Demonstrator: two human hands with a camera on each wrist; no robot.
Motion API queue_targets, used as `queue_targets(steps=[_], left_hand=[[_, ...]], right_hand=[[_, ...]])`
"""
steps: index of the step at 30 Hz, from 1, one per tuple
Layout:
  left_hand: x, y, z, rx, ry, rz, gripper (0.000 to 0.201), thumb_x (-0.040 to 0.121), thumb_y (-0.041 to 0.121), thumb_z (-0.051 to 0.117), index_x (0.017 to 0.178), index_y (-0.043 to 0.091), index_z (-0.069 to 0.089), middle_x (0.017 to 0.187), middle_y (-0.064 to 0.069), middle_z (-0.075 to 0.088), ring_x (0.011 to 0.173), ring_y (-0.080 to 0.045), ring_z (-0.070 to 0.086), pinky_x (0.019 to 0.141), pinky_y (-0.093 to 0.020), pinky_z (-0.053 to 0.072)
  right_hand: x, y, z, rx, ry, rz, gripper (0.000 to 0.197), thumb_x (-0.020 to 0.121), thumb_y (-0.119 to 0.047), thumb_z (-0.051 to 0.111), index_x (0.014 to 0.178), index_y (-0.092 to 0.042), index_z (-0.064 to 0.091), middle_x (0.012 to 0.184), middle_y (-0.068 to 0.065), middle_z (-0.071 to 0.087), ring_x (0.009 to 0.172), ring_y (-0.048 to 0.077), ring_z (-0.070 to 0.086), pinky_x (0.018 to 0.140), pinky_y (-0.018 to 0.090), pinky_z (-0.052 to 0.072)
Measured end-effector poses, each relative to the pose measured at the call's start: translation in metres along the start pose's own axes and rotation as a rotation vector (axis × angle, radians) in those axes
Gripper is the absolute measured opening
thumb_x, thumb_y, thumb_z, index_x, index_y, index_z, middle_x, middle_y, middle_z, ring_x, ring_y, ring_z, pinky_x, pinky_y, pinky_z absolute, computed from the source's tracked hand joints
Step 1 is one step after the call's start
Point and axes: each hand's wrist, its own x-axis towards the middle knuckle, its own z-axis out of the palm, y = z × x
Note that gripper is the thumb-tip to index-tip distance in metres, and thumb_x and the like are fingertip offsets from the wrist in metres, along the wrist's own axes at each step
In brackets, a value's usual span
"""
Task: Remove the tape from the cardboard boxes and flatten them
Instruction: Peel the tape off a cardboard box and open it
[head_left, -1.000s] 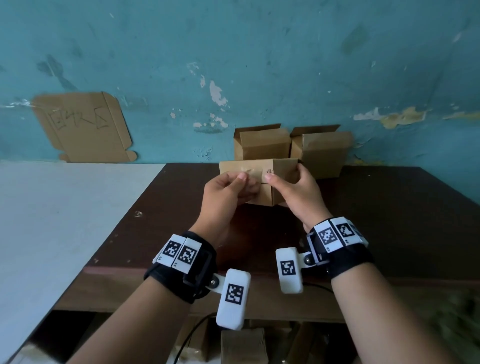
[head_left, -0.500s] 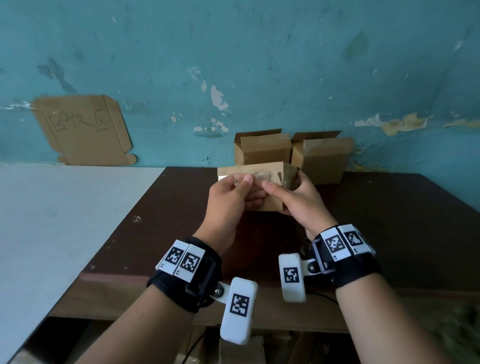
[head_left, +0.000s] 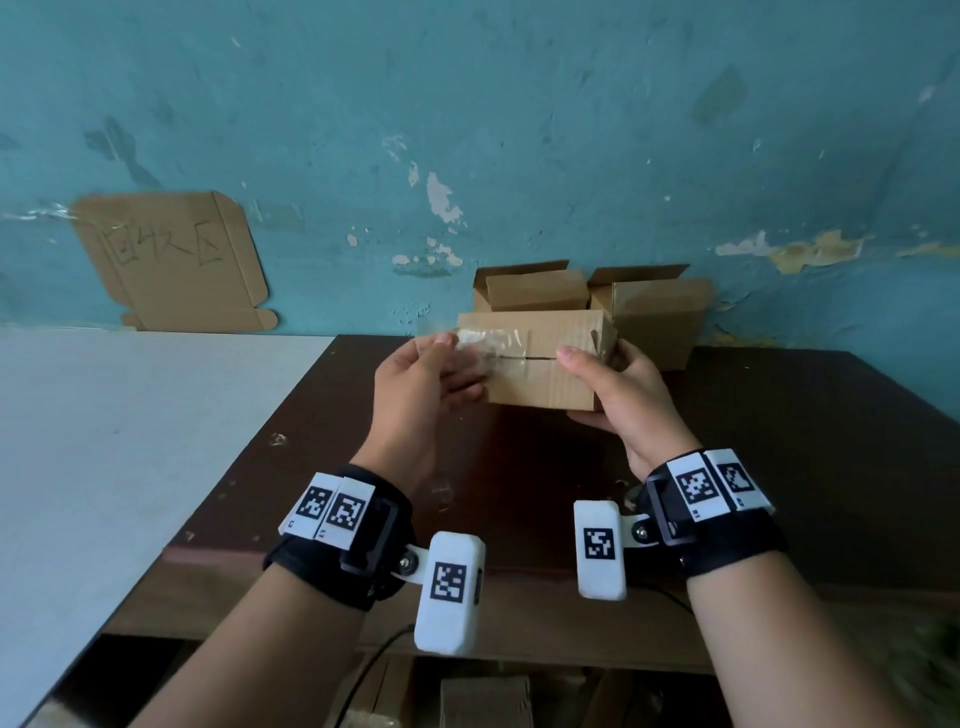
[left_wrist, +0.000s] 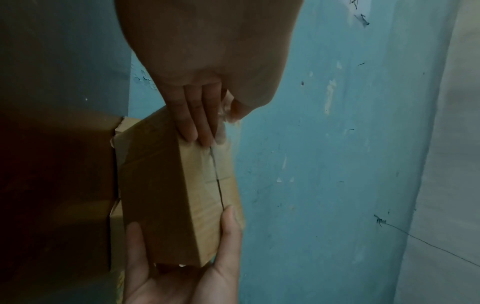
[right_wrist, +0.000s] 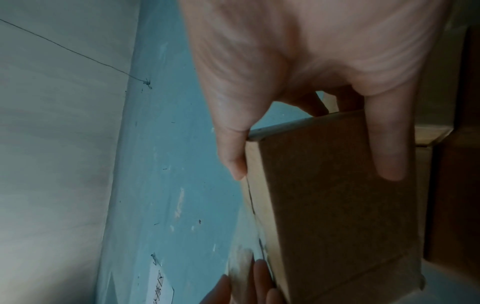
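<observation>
A small closed cardboard box (head_left: 545, 374) is held above the dark table, its seam side turned toward me. My right hand (head_left: 608, 395) grips its right end, thumb on the seam and fingers underneath; the right wrist view shows the same box (right_wrist: 332, 195). My left hand (head_left: 441, 374) pinches a strip of clear tape (head_left: 493, 340) that is partly peeled off the seam toward the left. In the left wrist view my left fingers (left_wrist: 197, 115) lie at the box (left_wrist: 166, 195) end, by the seam.
Two open cardboard boxes (head_left: 530, 291) (head_left: 654, 312) stand at the back of the dark wooden table (head_left: 831, 467) against the blue wall. A flattened cardboard sheet (head_left: 171, 265) leans on the wall above a white surface (head_left: 130, 441) to the left.
The box has been tilted so its taped seam faces me. My left hand has moved left, peeling the tape off the seam, while the right hand keeps hold of the right end.
</observation>
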Motion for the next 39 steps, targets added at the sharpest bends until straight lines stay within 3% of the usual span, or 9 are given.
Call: queue_targets(steps=[8,13,18,22,27,32,35,37,39], left_hand=[[0.006,0.002,-0.008,0.041,0.050,0.029,0.019,0.105,0.014,0.055,0.089,0.009,0.064,0.072,-0.002,0.071,0.069,-0.016,0.069,0.065,-0.030,0.062],[0.025,0.002,-0.036,-0.004,0.200,-0.022,0.016,0.104,0.017,0.057,0.091,0.011,0.064,0.089,-0.010,0.065,0.082,-0.021,0.063,0.066,-0.030,0.060],[0.027,0.005,-0.046,0.003,0.196,-0.059,0.015,0.106,0.019,0.052,0.095,0.014,0.061,0.066,0.008,0.070,0.069,-0.013,0.071,0.054,-0.024,0.054],[0.030,0.009,-0.048,-0.088,0.220,-0.100,0.021,0.109,0.015,0.044,0.094,0.011,0.057,0.061,0.006,0.071,0.065,-0.012,0.075,0.049,-0.021,0.054],[0.031,0.012,-0.044,-0.230,0.107,-0.092,0.020,0.109,0.006,0.034,0.119,0.001,0.051,0.107,-0.020,0.073,0.082,-0.026,0.078,0.067,-0.030,0.063],[0.024,0.017,-0.031,-0.320,-0.052,-0.020,0.012,0.100,-0.003,0.038,0.103,0.006,0.046,0.068,-0.006,0.055,0.064,-0.021,0.059,0.070,-0.039,0.060],[0.018,0.015,-0.021,-0.165,-0.112,0.027,0.006,0.096,0.014,0.050,0.094,0.013,0.045,0.063,-0.003,0.040,0.057,-0.017,0.043,0.065,-0.038,0.048],[0.013,0.015,-0.017,0.193,-0.153,0.117,0.039,0.084,0.041,0.072,0.101,0.015,0.048,0.073,-0.003,0.053,0.063,-0.019,0.055,0.067,-0.036,0.052],[0.009,0.014,-0.015,0.593,-0.132,0.184,0.067,0.072,0.056,0.085,0.114,0.020,0.048,0.095,0.004,0.062,0.083,-0.011,0.064,0.070,-0.022,0.052]], right_hand=[[0.001,-0.003,-0.010,0.012,-0.037,0.031,0.055,0.085,-0.036,0.078,0.134,-0.023,0.057,0.123,-0.001,0.070,0.114,0.018,0.067,0.092,0.046,0.060],[0.000,-0.013,-0.033,0.090,-0.025,0.059,0.071,0.070,-0.042,0.078,0.134,-0.020,0.056,0.126,0.005,0.065,0.118,0.024,0.063,0.096,0.050,0.058],[-0.001,-0.012,-0.031,0.077,-0.058,0.060,0.062,0.069,-0.039,0.077,0.126,-0.024,0.058,0.124,0.006,0.065,0.117,0.024,0.063,0.097,0.051,0.057],[-0.001,-0.009,-0.030,0.074,-0.059,0.067,0.072,0.069,-0.038,0.077,0.135,-0.019,0.056,0.124,0.006,0.065,0.117,0.025,0.062,0.097,0.051,0.057],[-0.002,-0.008,-0.022,0.061,-0.054,0.028,0.077,0.066,-0.041,0.078,0.137,-0.019,0.055,0.124,0.004,0.066,0.115,0.022,0.064,0.092,0.046,0.059],[-0.005,-0.007,-0.012,0.034,-0.054,-0.024,0.075,0.066,-0.043,0.078,0.134,-0.024,0.055,0.121,-0.001,0.069,0.109,0.017,0.067,0.087,0.040,0.060],[-0.006,-0.004,-0.005,0.017,-0.044,-0.038,0.072,0.065,-0.046,0.080,0.131,-0.028,0.058,0.120,-0.004,0.070,0.108,0.016,0.069,0.088,0.040,0.060],[-0.005,-0.003,-0.002,0.009,-0.026,-0.053,0.062,0.064,-0.047,0.081,0.122,-0.034,0.061,0.114,-0.008,0.073,0.106,0.015,0.070,0.090,0.041,0.060],[-0.005,-0.002,0.000,0.017,-0.015,-0.064,0.051,0.068,-0.044,0.082,0.114,-0.038,0.062,0.111,-0.009,0.074,0.105,0.014,0.071,0.089,0.041,0.061]])
